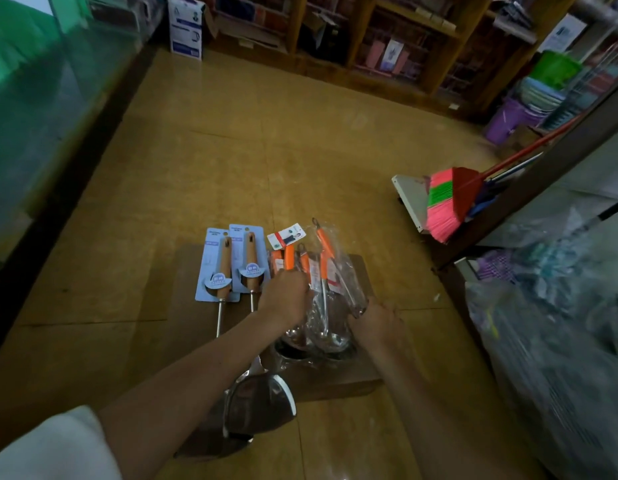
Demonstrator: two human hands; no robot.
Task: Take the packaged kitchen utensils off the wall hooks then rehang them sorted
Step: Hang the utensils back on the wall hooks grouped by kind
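Two steel spatulas with wooden handles on blue cards [231, 268] lie side by side on a flat cardboard sheet [338, 382] on the floor; their blades [262, 403] reach toward me. To their right lies a pile of orange-handled ladles in clear plastic bags [323, 271]. My left hand [283, 296] rests on the pile's left side, fingers closed over an orange handle. My right hand [376, 317] grips the plastic wrap at the pile's right edge. The ladle bowls [314, 341] show between my wrists.
A pink and green broom [446, 202] leans against a counter at the right, beside a white box. Bagged goods fill the right side. Wooden shelves, a purple bucket [505, 123] and a white carton [186, 27] stand at the back. A glass case runs along the left.
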